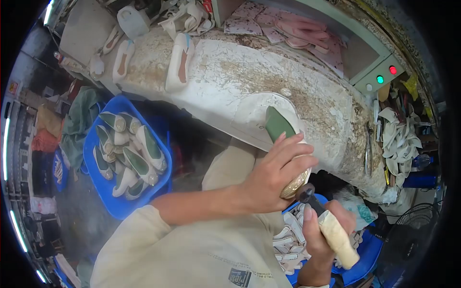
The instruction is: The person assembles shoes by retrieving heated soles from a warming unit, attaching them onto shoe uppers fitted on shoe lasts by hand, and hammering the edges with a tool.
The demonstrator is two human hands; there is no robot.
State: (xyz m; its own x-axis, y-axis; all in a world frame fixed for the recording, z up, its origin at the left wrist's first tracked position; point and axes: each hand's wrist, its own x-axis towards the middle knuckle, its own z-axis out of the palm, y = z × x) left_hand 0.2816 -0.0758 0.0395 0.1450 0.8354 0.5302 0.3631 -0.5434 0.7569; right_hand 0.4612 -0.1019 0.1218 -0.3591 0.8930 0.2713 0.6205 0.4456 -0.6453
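A white flat shoe (pixel 288 117) with a green insole and a gold toe is gripped in my left hand (pixel 281 175), its heel end resting by the round white pad on the bench edge. My fingers wrap over the shoe's side and hide its middle. Below the toe, my right hand (pixel 322 229) is closed around a hammer (pixel 340 242) with a cream-wrapped handle. The dark hammer head is close to the gold toe; whether they touch I cannot tell.
A blue basket (pixel 111 207) of similar shoes stands at the left. Two white shoes lie on the worn bench (pixel 216 72). Blue containers with white pieces (pixel 290 240) sit below right. Pincers (pixel 368 149), a lit control box (pixel 384 77) and a fan (pixel 413 218) are at the right.
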